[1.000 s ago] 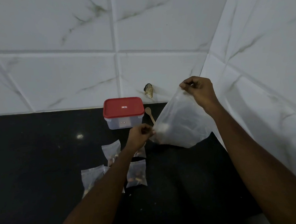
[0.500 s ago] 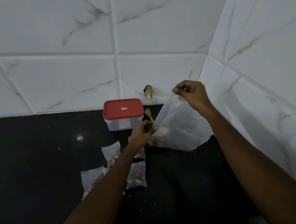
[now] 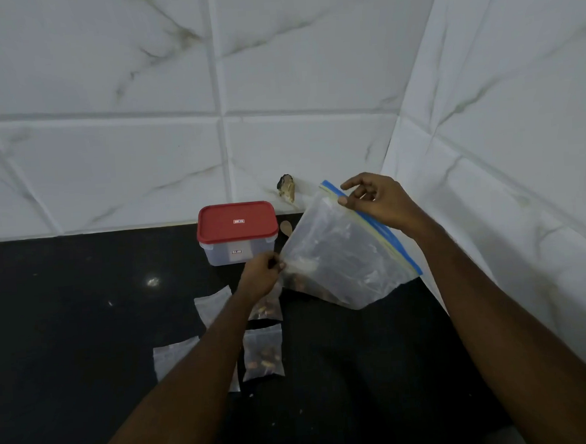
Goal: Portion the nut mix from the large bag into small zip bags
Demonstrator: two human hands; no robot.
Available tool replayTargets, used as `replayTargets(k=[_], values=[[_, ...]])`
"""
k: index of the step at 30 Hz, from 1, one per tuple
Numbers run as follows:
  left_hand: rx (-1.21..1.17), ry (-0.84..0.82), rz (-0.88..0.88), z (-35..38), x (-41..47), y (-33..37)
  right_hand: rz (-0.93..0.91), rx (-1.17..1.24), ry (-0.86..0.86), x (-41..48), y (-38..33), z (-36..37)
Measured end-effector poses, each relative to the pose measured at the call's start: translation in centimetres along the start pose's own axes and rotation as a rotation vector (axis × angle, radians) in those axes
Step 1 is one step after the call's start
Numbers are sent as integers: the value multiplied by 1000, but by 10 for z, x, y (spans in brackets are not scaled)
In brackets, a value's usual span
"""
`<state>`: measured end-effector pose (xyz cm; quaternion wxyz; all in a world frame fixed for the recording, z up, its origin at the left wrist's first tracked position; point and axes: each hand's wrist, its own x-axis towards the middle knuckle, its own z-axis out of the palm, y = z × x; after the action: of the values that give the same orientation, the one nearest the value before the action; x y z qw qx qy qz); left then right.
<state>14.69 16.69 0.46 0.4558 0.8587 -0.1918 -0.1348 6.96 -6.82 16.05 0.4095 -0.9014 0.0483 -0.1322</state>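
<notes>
A large clear zip bag (image 3: 341, 253) with a blue zip strip is held tilted above the black counter, a few nuts showing at its low left corner. My left hand (image 3: 260, 275) pinches that lower left corner. My right hand (image 3: 376, 201) grips the blue zip edge at the top. Several small zip bags lie on the counter under my left forearm; one (image 3: 262, 352) holds nuts, another (image 3: 211, 304) sits further left, and a third (image 3: 171, 361) lies nearest the front left.
A clear container with a red lid (image 3: 236, 230) stands against the tiled back wall. A wooden spoon (image 3: 285, 227) lies just right of it, partly behind the large bag. The tiled side wall closes the right.
The large bag has turned so its blue zip edge now faces me, and my right hand has shifted along that edge. My left hand keeps its pinch on the corner.
</notes>
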Motion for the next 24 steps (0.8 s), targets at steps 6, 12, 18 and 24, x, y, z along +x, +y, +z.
replayTargets(k=[6, 12, 18, 24], values=[[-310, 9, 173, -15, 2, 56, -17, 14, 10, -3, -8, 2], [-584, 107, 190, -31, 21, 106, -107, 1, -57, -3, -30, -2], [-566, 156, 173, -36, 34, 113, -54, 36, -197, -4, -47, -14], [-531, 121, 145, -32, -2, 96, 49, 170, -72, -2, -34, -13]])
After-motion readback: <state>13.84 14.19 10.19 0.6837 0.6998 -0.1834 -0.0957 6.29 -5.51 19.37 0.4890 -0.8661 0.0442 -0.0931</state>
